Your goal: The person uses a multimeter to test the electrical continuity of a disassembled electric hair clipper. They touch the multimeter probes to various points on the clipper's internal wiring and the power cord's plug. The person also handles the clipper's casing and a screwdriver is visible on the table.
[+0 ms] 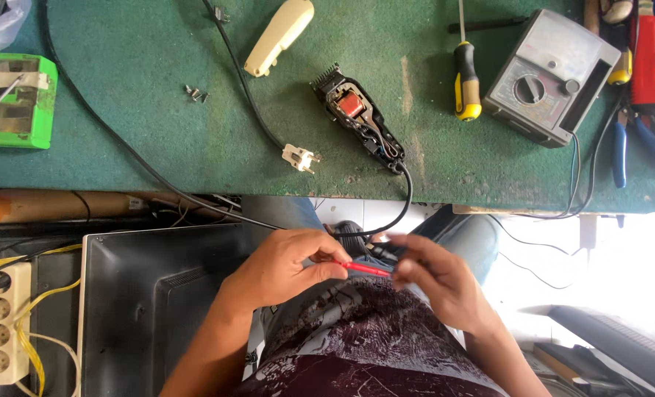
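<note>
Both hands' fingers pinch the red probe, which spans left hand to right hand.

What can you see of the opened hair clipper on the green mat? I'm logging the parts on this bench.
The hair clipper lies flat and slantwise on the green mat, its toothed blade end pointing up and left. Its top cover is off, showing a dark body with a red and orange coil block, small wires and metal parts inside. A black cord leaves its lower right end and curves over the table edge toward the person's lap. A cream-coloured cover lies apart, up and left. Neither hand touches the clipper.
</note>
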